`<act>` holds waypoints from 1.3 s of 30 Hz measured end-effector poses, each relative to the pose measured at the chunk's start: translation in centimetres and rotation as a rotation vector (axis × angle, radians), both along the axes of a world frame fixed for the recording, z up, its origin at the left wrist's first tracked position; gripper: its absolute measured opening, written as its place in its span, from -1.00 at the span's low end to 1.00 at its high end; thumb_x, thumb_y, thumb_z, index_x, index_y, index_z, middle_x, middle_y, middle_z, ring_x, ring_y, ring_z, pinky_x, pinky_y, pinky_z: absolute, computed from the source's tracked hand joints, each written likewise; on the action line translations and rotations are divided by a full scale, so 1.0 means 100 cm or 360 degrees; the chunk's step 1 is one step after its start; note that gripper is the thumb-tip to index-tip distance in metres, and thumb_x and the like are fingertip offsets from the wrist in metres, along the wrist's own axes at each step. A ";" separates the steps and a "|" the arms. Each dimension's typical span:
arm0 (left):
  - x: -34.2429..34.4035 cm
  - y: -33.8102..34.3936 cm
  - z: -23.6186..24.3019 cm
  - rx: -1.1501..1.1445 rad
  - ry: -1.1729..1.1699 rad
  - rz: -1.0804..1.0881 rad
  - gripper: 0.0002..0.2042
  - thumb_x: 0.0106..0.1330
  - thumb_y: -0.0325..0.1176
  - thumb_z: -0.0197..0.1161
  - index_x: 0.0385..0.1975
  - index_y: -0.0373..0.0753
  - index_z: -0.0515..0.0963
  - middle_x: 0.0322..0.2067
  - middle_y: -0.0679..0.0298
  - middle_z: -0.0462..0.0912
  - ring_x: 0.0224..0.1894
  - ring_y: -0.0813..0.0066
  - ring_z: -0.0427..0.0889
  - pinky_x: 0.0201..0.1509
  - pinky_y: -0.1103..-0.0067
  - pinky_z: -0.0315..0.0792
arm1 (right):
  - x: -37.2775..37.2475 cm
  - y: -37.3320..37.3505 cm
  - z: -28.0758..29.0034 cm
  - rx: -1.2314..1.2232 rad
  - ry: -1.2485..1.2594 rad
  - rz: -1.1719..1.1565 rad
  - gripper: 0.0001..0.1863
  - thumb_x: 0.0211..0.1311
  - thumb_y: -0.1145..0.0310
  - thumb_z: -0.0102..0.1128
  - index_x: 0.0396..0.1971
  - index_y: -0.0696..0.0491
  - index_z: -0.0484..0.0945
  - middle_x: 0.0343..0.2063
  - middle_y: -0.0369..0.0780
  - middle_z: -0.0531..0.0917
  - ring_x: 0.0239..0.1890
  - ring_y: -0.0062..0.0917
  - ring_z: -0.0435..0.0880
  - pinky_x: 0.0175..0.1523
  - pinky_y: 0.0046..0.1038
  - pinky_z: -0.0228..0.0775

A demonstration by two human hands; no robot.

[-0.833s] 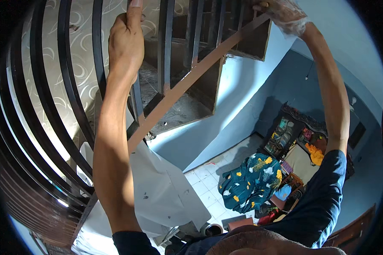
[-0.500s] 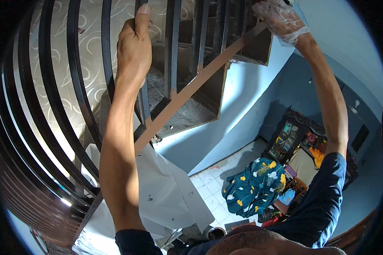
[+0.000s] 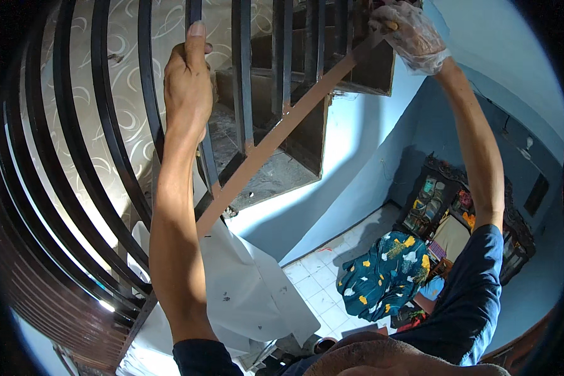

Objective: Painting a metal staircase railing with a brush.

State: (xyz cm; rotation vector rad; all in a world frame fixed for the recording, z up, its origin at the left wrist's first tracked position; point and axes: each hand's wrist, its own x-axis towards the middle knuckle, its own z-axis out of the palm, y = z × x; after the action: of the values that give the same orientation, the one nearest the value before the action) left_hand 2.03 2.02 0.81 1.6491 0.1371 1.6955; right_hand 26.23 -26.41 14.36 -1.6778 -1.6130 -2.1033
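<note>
My left hand point(image 3: 187, 94) is wrapped round a black metal railing bar point(image 3: 193, 9), its thumb pointing up along the bar. A slanting brown rail point(image 3: 279, 125) joins the bars' lower ends. Its brown coat ends near the upper end, where the metal looks darker. At that upper end, my right hand point(image 3: 413, 41), in a clear plastic glove, has its fingers bent against the rail. What it holds, if anything, is hidden by the wrinkled glove and the fingers. Brown coating also shows on the feet of several bars.
Bare grey stair steps point(image 3: 263, 175) rise behind the rail. White sheeting point(image 3: 250, 294) hangs below it. Far beneath, a tiled floor point(image 3: 319, 276) holds a heap under dark patterned cloth point(image 3: 382, 276) and a dark carved cabinet point(image 3: 423, 200). A pale blue wall point(image 3: 351, 144) borders the stairs.
The view has shifted slightly, so the railing sits a little further left. My left hand keeps its grip on the bar. My right hand stays at the rail's upper end, its wrist turned slightly.
</note>
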 end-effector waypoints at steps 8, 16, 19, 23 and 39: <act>0.000 0.008 -0.007 0.0048 -0.0085 0.0017 -0.34 0.52 0.30 0.01 -0.11 -0.34 0.58 -0.59 0.48 0.22 -0.58 0.70 0.23 -0.50 0.68 0.14 | 0.001 0.014 0.030 -0.0122 0.0860 0.0034 -0.65 0.34 0.12 0.38 -0.16 0.12 0.60 -0.40 -0.17 0.64 -0.33 -0.45 0.60 -0.18 -0.36 0.55; -0.001 -0.004 0.001 0.0020 -0.0033 -0.0007 -0.29 0.52 0.33 -0.03 -0.08 -0.37 0.59 -0.60 0.42 0.27 -0.55 0.63 0.31 -0.44 0.60 0.23 | -0.020 -0.008 0.021 -0.0166 0.0948 0.0244 -0.65 0.36 0.09 0.36 -0.26 0.13 0.63 -0.41 -0.12 0.67 -0.33 -0.35 0.67 -0.16 -0.30 0.57; -0.003 -0.003 0.000 -0.0005 0.0041 0.0019 -0.24 0.52 0.35 -0.08 -0.06 -0.41 0.60 -0.63 0.38 0.33 -0.55 0.58 0.38 -0.41 0.55 0.32 | -0.019 0.001 0.031 0.0006 0.0823 0.0115 -0.61 0.35 0.05 0.34 -0.13 0.11 0.65 -0.32 -0.08 0.72 -0.24 -0.27 0.69 -0.09 -0.26 0.58; -0.004 -0.003 0.000 0.0005 0.0004 0.0007 -0.26 0.52 0.34 -0.05 -0.09 -0.41 0.59 -0.66 0.42 0.29 -0.60 0.62 0.32 -0.49 0.59 0.24 | -0.023 0.014 0.033 -0.0035 0.0689 -0.0093 -0.54 0.36 0.01 0.31 0.02 0.08 0.60 -0.23 -0.05 0.72 -0.16 -0.25 0.70 -0.02 -0.24 0.60; 0.001 -0.004 0.001 0.0010 0.0003 -0.0021 -0.26 0.50 0.36 -0.04 -0.11 -0.37 0.60 -0.60 0.39 0.35 -0.56 0.61 0.38 -0.45 0.59 0.29 | -0.023 0.006 0.068 -0.0411 0.0654 -0.0450 -0.43 0.34 0.04 0.33 0.20 0.10 0.53 -0.17 -0.11 0.68 -0.12 -0.27 0.66 0.17 -0.27 0.54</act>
State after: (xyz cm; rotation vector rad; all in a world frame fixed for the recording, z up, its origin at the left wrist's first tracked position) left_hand 2.13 1.58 0.93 1.6530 0.1215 1.6858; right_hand 23.92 -25.81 21.13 -2.3516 -1.6422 -1.5326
